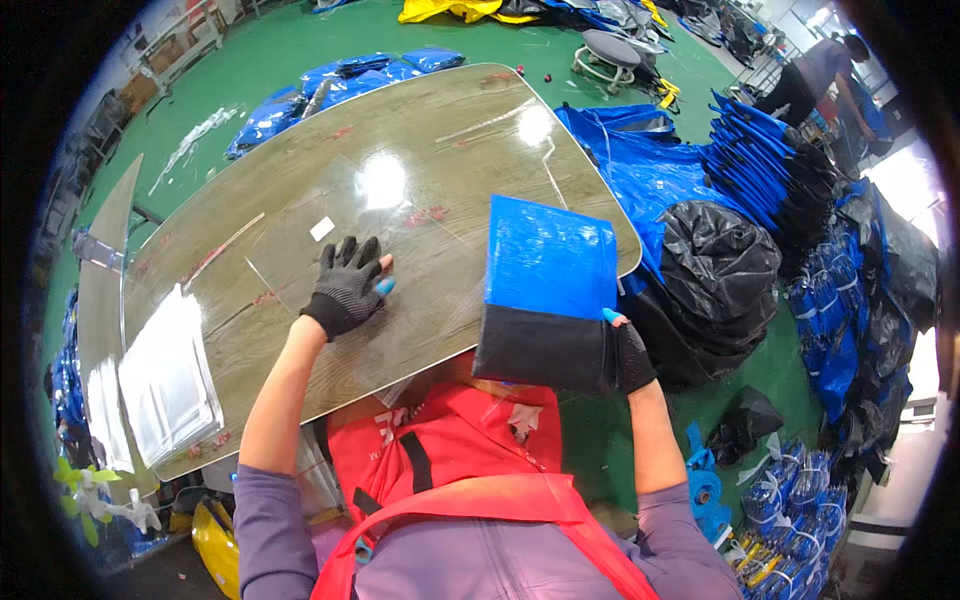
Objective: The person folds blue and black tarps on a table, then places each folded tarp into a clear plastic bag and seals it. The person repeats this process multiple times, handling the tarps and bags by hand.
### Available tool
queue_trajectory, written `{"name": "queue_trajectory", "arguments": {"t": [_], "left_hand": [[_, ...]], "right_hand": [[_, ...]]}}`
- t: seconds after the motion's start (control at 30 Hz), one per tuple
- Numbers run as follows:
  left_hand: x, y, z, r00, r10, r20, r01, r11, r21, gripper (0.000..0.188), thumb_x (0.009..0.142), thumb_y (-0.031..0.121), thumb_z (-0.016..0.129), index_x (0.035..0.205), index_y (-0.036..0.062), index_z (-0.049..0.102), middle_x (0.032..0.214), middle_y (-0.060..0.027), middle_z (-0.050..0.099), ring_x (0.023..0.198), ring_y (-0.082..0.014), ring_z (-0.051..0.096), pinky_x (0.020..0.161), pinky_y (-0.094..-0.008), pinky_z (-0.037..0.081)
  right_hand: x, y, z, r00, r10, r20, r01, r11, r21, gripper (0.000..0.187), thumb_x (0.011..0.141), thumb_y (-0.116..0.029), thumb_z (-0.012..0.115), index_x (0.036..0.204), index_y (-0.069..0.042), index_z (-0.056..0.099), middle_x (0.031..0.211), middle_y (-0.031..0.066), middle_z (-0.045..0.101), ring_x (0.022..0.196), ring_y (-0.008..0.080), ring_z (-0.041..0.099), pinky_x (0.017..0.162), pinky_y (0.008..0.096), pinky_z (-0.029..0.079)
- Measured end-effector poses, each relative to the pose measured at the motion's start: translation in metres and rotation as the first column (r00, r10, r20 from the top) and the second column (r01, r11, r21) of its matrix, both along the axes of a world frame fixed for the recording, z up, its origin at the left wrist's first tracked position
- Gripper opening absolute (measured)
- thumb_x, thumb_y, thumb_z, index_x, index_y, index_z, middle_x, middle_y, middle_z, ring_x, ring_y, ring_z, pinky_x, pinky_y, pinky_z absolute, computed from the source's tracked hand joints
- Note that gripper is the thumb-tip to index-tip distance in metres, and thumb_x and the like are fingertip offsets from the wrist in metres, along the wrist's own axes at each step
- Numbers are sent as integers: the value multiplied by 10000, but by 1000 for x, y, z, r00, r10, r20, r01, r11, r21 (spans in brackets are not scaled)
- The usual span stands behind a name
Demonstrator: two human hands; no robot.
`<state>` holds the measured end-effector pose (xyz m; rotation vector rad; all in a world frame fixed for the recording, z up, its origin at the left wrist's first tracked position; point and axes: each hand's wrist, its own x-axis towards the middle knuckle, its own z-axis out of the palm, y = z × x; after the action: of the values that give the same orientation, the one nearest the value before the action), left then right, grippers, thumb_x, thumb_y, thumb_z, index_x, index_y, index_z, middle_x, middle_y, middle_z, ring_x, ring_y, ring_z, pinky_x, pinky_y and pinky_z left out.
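My left hand (346, 291), in a dark grey glove with the thumb and a fingertip bare and blue tape on one finger, rests with spread fingers on the table. Under and around it lies a clear plastic bag or sheet (300, 262), hard to make out against the wood-look tabletop (450, 180). A small white square (322, 229) sits just beyond the fingers. At the table's right front edge, my right hand (632, 352), gloved too, grips the lower right edge of a flat, folded blue-and-black plastic sheet (550, 258). Its fingers underneath are hidden.
A stack of clear plastic bags (170, 385) lies at the table's left end. Folded blue-and-black pieces (760, 180), a black bundle (715, 270) and tied blue bundles (795, 510) stand right of the table. Blue packs (350, 78) and a stool (610, 52) are beyond. A person (815, 80) bends at far right.
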<state>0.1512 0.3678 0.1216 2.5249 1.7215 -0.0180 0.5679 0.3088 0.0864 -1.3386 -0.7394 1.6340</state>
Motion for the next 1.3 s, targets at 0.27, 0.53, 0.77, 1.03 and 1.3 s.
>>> {"name": "queue_trajectory", "arguments": {"t": [0.27,0.53,0.77,1.03,1.3], "left_hand": [[166,-48,-48,821,-291,491,128,932,338,751,835,637,491,1384,126,447,1449,-254,359,1359,-447,298,1121,-596,155],[42,-28,-26,780,22,625,-278,908,315,249,720,234,744,873,70,638,1092,-169,637,1134,-374,544,970,-451,431],[2,-44,-60,859,-5,512,-144,957,250,248,739,302,717,852,107,614,1264,-158,566,1275,-376,428,1085,-528,283],[4,-39,-60,841,-3,541,-146,961,233,143,786,219,666,862,102,632,1232,-129,598,1270,-343,451,1088,-512,277],[-7,-50,-34,705,72,706,-169,983,68,213,854,203,618,975,28,623,969,-145,646,931,-306,616,821,-384,482]], "right_hand": [[-34,3,17,995,85,61,-98,962,256,476,881,-321,652,1227,-7,562,1157,137,627,1008,246,626,895,409,502],[1,15,5,988,142,53,-142,990,5,436,872,-242,679,1215,2,564,1108,108,638,938,208,635,810,369,531],[-16,2,34,931,331,156,-333,943,-14,512,840,-235,718,1262,0,549,1149,95,629,995,193,603,859,345,502],[-7,-3,54,915,388,110,-377,920,-107,471,845,-251,703,1221,1,573,1086,63,643,933,154,603,819,307,496],[-123,-41,38,756,608,243,-612,788,-65,588,845,-266,719,1310,2,480,1164,45,567,1023,137,524,886,321,458]]}}
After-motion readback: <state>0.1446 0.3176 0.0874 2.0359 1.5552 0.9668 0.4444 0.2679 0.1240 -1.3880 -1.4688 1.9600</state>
